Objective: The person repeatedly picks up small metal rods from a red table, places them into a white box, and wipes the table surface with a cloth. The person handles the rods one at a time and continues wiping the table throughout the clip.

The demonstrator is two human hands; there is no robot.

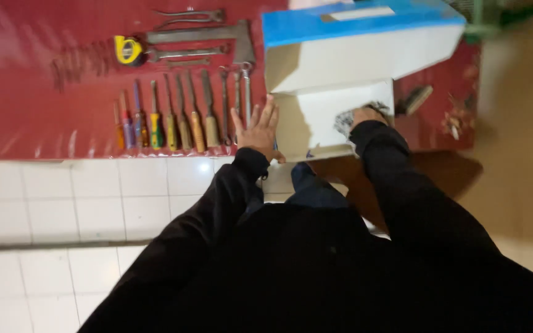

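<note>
Left hand (pixel 256 131) spread flat on the red mat (pixel 44 123) — right hand (pixel 365 116) clutching a grey bundle (pixel 345 120) (blurred) inside the white, blue-topped box (pixel 353 55)

A white tiled floor (pixel 94 203) holds a red mat (pixel 44 123). On the mat lie a row of screwdrivers (pixel 161 120), a yellow tape measure (pixel 128 50), a hatchet (pixel 217 36), pliers (pixel 192 15) and a blue-and-white box (pixel 353 55).

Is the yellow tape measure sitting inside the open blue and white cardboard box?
No, the yellow tape measure lies on the red mat beside the grey hatchet, left of the blue and white cardboard box.
</note>
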